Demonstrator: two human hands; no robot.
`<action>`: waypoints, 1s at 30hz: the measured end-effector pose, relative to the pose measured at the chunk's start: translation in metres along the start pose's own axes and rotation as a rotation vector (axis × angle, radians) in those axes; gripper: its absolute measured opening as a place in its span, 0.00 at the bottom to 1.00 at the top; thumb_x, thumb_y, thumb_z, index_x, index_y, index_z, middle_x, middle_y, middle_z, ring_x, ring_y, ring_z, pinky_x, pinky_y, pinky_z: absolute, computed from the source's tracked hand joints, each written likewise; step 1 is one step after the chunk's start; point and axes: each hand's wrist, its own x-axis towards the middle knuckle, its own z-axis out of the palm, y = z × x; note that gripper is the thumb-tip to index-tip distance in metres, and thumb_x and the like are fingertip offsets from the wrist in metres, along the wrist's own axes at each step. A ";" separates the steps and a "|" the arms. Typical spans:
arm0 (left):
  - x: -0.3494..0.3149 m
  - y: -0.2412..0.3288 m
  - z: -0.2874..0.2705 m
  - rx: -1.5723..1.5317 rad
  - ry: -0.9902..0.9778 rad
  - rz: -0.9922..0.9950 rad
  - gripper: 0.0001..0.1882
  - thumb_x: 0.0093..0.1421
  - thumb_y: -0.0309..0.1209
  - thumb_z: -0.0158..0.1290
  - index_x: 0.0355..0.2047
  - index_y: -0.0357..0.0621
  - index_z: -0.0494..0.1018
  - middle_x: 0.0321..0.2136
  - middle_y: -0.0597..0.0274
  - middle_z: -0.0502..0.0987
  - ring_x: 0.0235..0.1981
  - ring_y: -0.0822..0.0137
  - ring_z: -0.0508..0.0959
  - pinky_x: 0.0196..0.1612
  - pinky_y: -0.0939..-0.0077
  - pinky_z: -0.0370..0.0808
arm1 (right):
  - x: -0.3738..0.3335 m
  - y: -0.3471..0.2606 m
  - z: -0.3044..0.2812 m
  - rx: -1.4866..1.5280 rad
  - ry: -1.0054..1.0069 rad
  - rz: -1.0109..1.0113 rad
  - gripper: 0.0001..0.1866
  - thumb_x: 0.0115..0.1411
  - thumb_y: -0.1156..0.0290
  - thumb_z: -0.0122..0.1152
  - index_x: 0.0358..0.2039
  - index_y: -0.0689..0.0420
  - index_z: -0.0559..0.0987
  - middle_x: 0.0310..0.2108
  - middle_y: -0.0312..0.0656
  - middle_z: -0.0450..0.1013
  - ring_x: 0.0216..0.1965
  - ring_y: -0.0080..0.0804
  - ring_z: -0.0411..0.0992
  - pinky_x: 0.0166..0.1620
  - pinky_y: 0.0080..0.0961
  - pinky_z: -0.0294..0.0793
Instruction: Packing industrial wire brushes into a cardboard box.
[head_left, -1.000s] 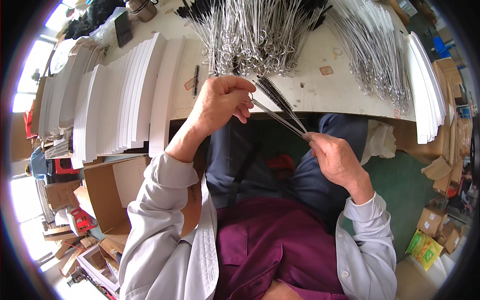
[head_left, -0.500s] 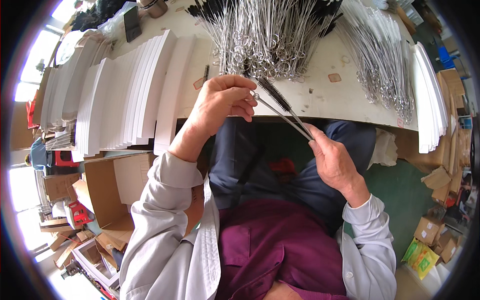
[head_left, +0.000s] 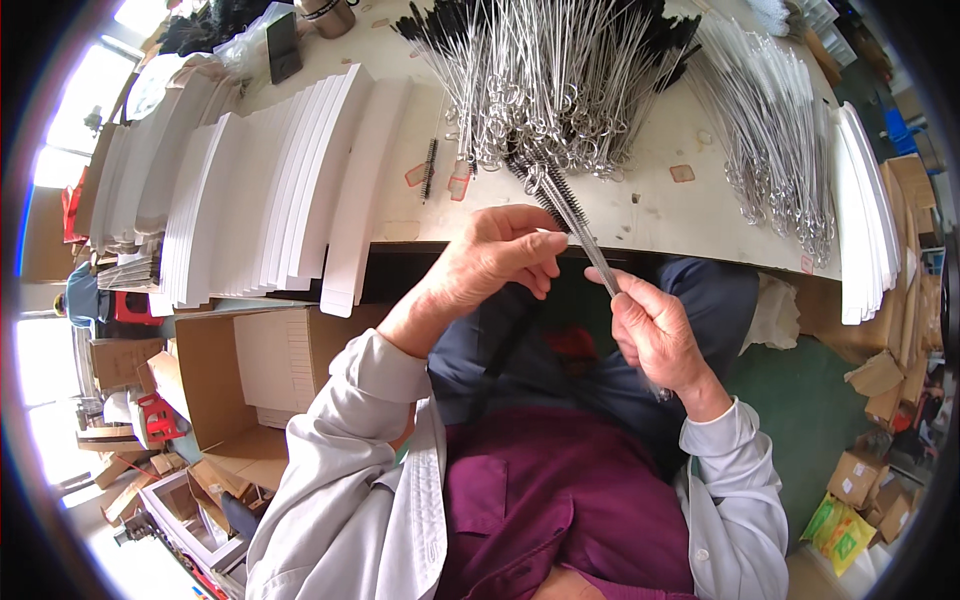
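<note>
Bright windows (head_left: pixel 75 150) line the far left of a cluttered workroom, with an open cardboard box (head_left: pixel 215 400) low beside a pale worktable (head_left: pixel 720 215) and a row of slim white cartons (head_left: pixel 250 200) packed along the table's left end. Next, a small black-bristled brush (head_left: pixel 430 170) lies loose near the front edge. Right of it, the left hand (head_left: pixel 500 250) is half curled, its thumb tip beside the held wire brushes (head_left: pixel 578 225); whether it pinches any cannot be told. Behind spreads a large pile of ring-ended brushes (head_left: pixel 555 75). Those in hand slant over the table edge, dark bristles and a ring at the upper end, while the right hand (head_left: pixel 650 325) pinches their shafts between thumb and fingers. Good handling here likely means gripping bare wire rather than bristles, keeping the shafts parallel, pressing lightly so none bends, and holding the upper ends clear of the pile so that rings do not snag. Farther right lie a second heap of ring-ended wires (head_left: pixel 770 140) and more white cartons (head_left: pixel 865 215)
</note>
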 end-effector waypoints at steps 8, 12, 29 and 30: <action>0.001 -0.021 0.013 -0.152 0.122 0.062 0.14 0.67 0.34 0.62 0.36 0.32 0.79 0.26 0.55 0.81 0.25 0.67 0.82 0.28 0.72 0.82 | 0.010 0.013 0.022 0.071 -0.021 0.074 0.17 0.77 0.69 0.47 0.62 0.56 0.75 0.19 0.28 0.62 0.18 0.14 0.56 0.22 0.17 0.59; -0.002 -0.027 0.016 -0.068 0.204 0.038 0.15 0.68 0.36 0.60 0.36 0.31 0.78 0.27 0.54 0.82 0.25 0.68 0.82 0.29 0.73 0.82 | 0.016 0.024 0.031 -0.488 0.193 -0.275 0.15 0.75 0.72 0.49 0.57 0.60 0.78 0.20 0.36 0.69 0.21 0.20 0.66 0.27 0.23 0.68; -0.078 0.004 -0.089 1.527 0.938 -0.268 0.25 0.57 0.40 0.65 0.44 0.31 0.73 0.42 0.37 0.80 0.47 0.41 0.80 0.50 0.52 0.77 | 0.017 0.027 0.031 -0.147 0.023 -0.148 0.16 0.77 0.66 0.50 0.54 0.63 0.80 0.21 0.27 0.61 0.23 0.14 0.58 0.26 0.17 0.60; -0.077 0.004 -0.091 1.458 0.953 -0.247 0.24 0.57 0.39 0.64 0.44 0.30 0.74 0.40 0.36 0.80 0.45 0.41 0.81 0.50 0.52 0.78 | 0.015 0.026 0.030 -0.148 0.026 -0.147 0.16 0.77 0.66 0.50 0.54 0.63 0.80 0.21 0.27 0.61 0.23 0.14 0.58 0.26 0.17 0.60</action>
